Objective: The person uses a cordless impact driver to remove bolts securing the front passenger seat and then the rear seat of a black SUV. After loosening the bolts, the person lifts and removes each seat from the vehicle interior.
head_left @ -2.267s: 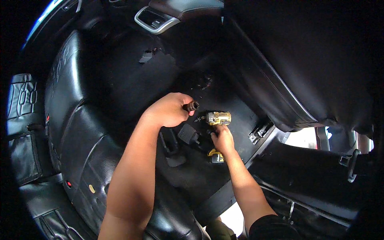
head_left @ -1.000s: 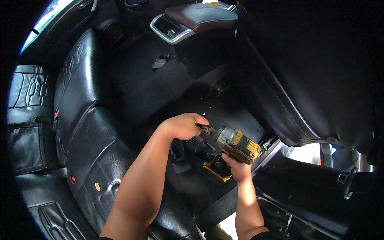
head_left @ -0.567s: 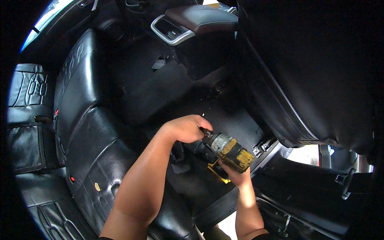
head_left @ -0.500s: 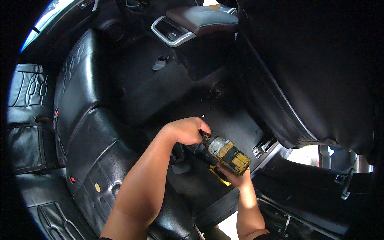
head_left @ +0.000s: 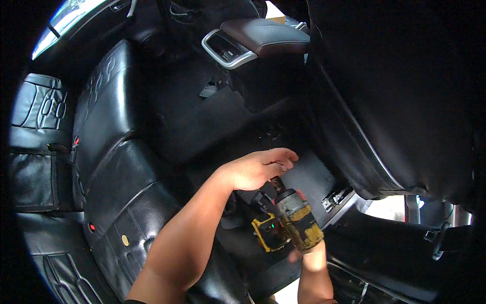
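My right hand (head_left: 315, 249) grips a worn yellow-and-black cordless impact wrench (head_left: 301, 223); its fingers are mostly hidden by the tool. A small green light shows on the battery base (head_left: 271, 230), which points toward the rear seat. The dark socket (head_left: 277, 185) at the tool's nose points away from me. Just beyond its tip is my left hand (head_left: 258, 169), fingers curled and pinched together over the floor. What lies between those fingers, if anything, is hidden. Whether the hand touches the socket I cannot tell.
A black leather rear seat (head_left: 109, 121) runs along the left. On the right stands a dark front seatback (head_left: 390, 91), with a metal seat rail (head_left: 336, 200) at its foot. A center console (head_left: 268, 35) is at the far side. The door sill (head_left: 283, 278) lies nearest me.
The wrench has turned, and its battery base has come into view. My left hand has shifted away and to the right, off the nose, where its fingers were wrapped before.
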Demonstrator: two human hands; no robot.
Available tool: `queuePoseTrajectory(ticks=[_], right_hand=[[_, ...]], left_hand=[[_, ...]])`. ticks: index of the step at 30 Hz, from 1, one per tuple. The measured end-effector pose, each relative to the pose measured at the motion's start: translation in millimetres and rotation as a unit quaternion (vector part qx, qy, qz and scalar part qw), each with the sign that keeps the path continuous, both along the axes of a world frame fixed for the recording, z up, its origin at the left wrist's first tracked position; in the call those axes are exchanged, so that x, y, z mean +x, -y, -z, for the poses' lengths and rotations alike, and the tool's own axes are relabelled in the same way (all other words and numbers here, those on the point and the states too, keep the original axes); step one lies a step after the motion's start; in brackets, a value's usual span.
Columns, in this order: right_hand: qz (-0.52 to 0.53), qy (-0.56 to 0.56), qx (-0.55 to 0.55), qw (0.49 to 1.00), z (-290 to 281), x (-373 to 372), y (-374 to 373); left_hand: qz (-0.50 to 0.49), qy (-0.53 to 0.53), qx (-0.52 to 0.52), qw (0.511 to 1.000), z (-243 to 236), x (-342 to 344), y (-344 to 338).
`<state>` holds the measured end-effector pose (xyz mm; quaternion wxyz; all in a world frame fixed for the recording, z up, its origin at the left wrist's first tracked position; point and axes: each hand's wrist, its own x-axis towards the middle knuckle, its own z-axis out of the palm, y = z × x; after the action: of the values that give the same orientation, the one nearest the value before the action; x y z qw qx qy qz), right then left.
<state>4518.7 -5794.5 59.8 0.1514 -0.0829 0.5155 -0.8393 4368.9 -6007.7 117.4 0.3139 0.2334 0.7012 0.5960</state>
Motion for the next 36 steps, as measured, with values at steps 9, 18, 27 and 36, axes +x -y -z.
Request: queuePoseTrajectory(ticks=[9,18,27,36], right_hand=[[0.046,-0.028,-0.258,0.965,-45.7,75.6,-17.5],[-0.022,-0.052,-0.225,0.973,-153.3,213.5,-12.6],[-0.015,-0.014,-0.11,0.994,-193.6,332.1,52.4],[-0.033,0.037,-0.17,0.984,-201.4,424.0,41.6]], left_hand=[[0.054,-0.081,0.179,0.979,-70.2,48.7,-38.5],[0.067,-0.014,0.154,0.986,-150.7,248.6,-55.2],[-0.102,-0.149,0.283,0.942,-141.9,423.3,17.4],[-0.2,-0.489,-0.014,0.849,-126.2,370.1,125.5]])
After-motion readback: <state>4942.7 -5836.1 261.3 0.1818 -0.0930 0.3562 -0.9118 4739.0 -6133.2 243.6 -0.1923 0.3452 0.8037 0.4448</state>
